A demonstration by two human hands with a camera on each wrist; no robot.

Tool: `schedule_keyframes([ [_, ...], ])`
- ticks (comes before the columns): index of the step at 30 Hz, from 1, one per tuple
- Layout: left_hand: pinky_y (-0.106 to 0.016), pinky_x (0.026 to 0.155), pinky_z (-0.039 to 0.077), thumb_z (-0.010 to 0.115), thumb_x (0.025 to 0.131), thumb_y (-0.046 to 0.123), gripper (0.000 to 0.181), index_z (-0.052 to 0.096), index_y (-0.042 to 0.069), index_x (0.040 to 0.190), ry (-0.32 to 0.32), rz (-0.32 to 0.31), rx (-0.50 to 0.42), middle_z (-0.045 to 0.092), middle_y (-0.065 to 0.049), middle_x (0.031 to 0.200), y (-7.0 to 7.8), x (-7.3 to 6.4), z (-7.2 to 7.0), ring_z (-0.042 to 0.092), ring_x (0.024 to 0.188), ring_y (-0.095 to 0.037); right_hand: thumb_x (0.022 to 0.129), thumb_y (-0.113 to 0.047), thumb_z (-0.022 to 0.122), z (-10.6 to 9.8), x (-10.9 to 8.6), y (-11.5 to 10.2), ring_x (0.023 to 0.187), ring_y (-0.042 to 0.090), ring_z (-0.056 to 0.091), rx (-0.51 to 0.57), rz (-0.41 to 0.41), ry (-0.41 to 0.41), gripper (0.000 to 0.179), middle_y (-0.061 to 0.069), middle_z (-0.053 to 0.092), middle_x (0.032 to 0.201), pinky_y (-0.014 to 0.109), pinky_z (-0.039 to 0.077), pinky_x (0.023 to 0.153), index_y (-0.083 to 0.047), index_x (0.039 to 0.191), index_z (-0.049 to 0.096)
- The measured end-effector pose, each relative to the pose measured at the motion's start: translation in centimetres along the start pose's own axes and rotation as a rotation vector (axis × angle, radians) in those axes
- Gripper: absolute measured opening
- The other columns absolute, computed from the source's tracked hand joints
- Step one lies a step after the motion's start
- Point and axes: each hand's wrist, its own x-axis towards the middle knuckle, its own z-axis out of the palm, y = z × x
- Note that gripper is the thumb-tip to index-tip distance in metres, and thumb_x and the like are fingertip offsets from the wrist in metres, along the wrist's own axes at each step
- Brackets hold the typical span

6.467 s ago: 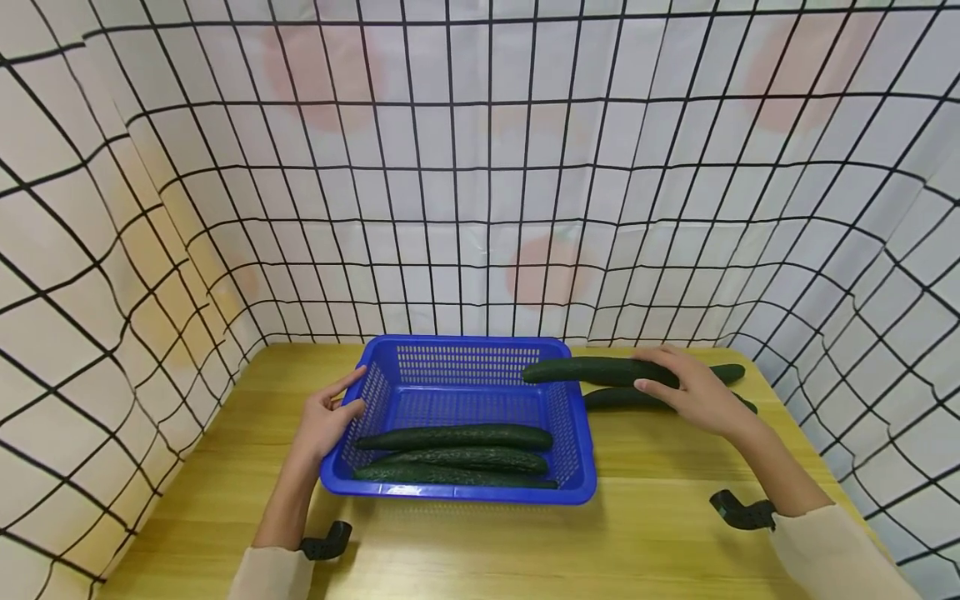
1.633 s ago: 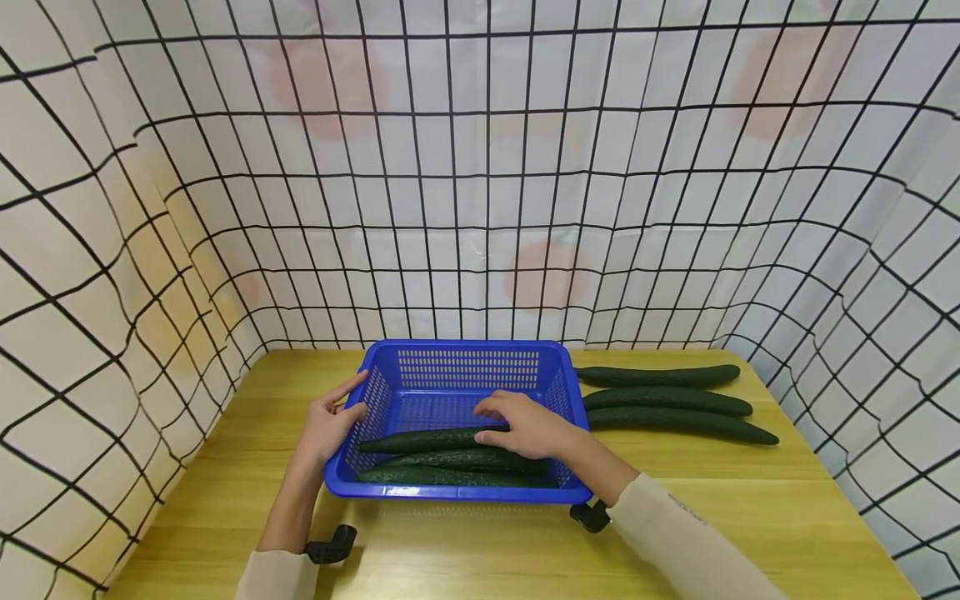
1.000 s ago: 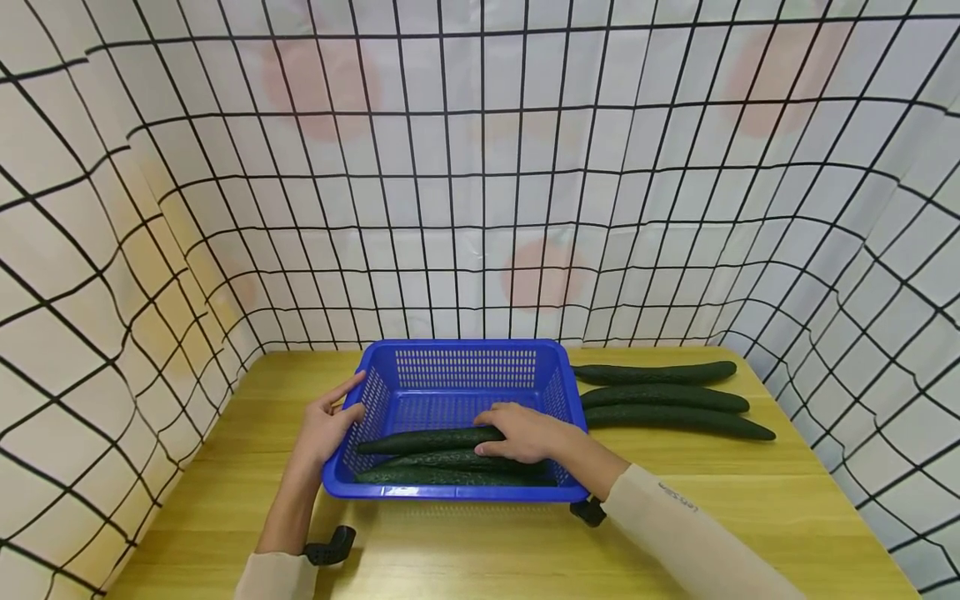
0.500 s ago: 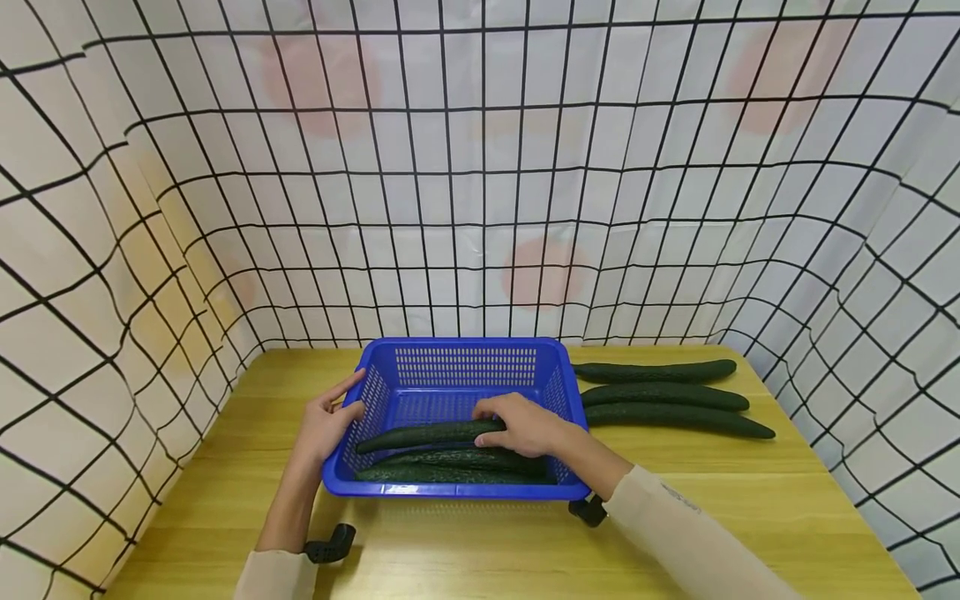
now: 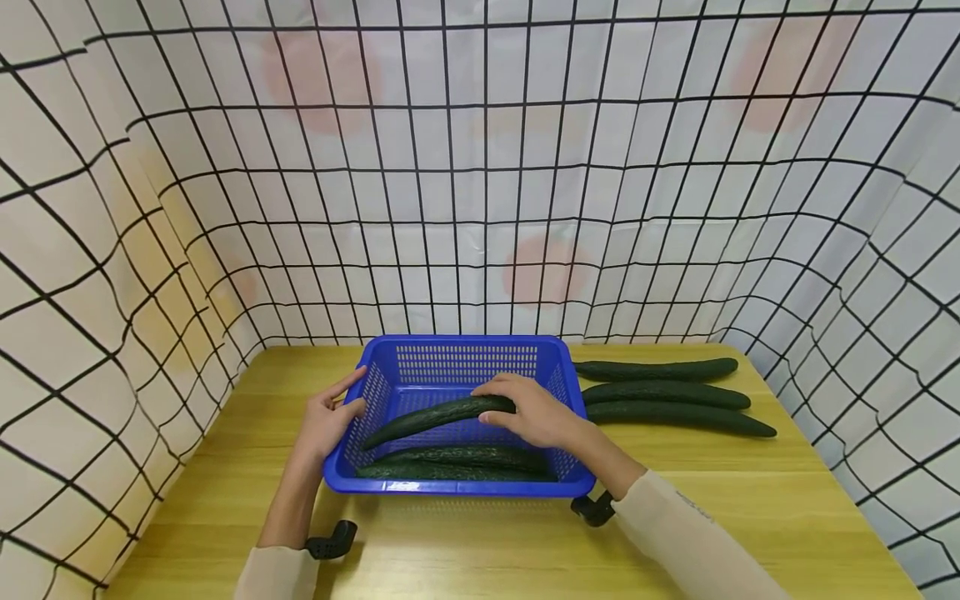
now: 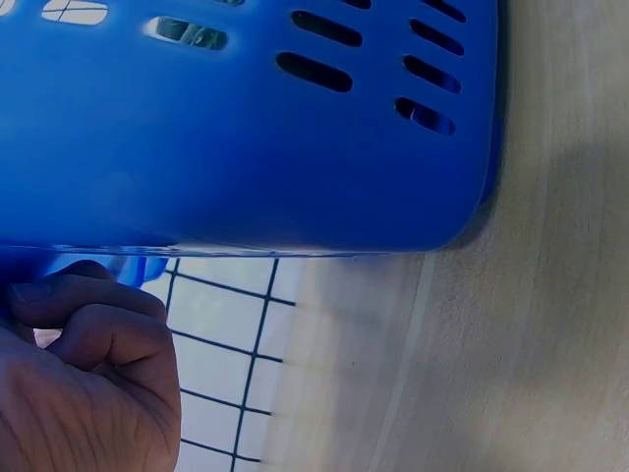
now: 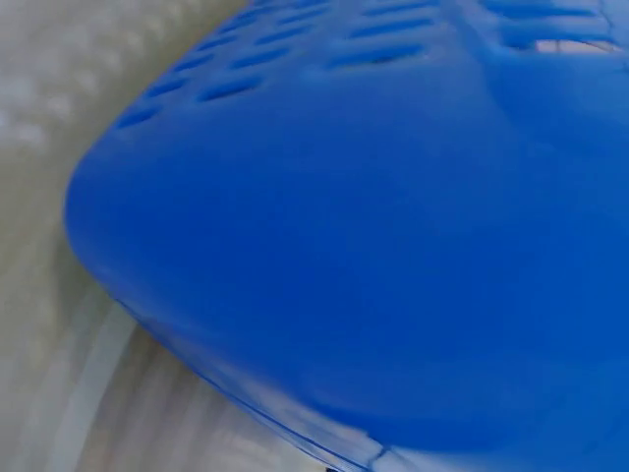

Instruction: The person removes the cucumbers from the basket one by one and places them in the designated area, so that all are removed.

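Observation:
A blue plastic basket with slotted walls stands on the table. My left hand grips its left rim; in the left wrist view the fingers of that hand are curled at the basket's edge. Inside the basket, my right hand holds a dark green cucumber near its right end. That cucumber slants, its right end raised and its left end low by the left wall. Two more cucumbers lie along the basket's near side. The right wrist view is filled by the basket's outer wall, hiding the right hand.
Three cucumbers lie side by side on the wooden table, right of the basket, their left ends close to its wall. A white backdrop with a black grid encloses the table behind and at both sides.
Earlier my right hand held a cucumber at the basket's right edge; now three lie on the table there. Since then it has gripped another inside the basket and raised its right end. Left hand stays put.

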Motion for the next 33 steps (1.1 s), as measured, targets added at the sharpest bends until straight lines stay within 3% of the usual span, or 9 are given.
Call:
schedule_keyframes([
  [5,-0.034,0.06,0.059,0.061,0.088,0.003,0.069,0.053,0.026,0.152,-0.017,-0.01,-0.011,0.066,-0.027,0.118,0.1,-0.1,-0.1,0.066,0.069,-0.021,0.102,-0.036,0.063,-1.2,-0.4,-0.5,0.127,0.024,0.059,-0.022,0.008,0.024,0.042,0.002,0.062,0.136,0.048,0.05,0.104,-0.022,0.141,0.064],
  [17,-0.04,0.064,0.062,0.061,0.088,0.006,0.067,0.055,0.029,0.151,-0.006,0.015,-0.012,0.066,-0.028,0.126,0.1,-0.3,0.1,0.07,0.075,-0.019,0.103,-0.039,0.061,-3.0,-1.7,-1.1,0.131,0.02,0.056,0.046,-0.041,0.092,0.041,-0.004,0.061,0.137,0.048,0.05,0.105,-0.027,0.141,0.062],
  [24,-0.037,0.062,0.061,0.062,0.089,0.007,0.066,0.055,0.029,0.151,-0.006,0.016,-0.006,0.066,-0.028,0.125,0.2,-0.4,0.1,0.069,0.074,-0.02,0.103,-0.038,0.061,-4.4,-2.5,-1.7,0.134,0.022,0.052,0.04,-0.04,0.105,0.041,-0.003,0.059,0.139,0.05,0.048,0.106,-0.027,0.142,0.062],
  [33,-0.033,0.064,0.06,0.062,0.087,0.006,0.067,0.056,0.028,0.15,0.007,0.016,-0.001,0.069,-0.024,0.12,0.1,-0.3,0.2,0.068,0.076,-0.02,0.103,-0.038,0.06,-6.4,-4.7,0.3,0.137,0.028,0.052,0.021,-0.006,0.166,0.042,0.0,0.057,0.143,0.056,0.046,0.109,-0.025,0.143,0.061],
])
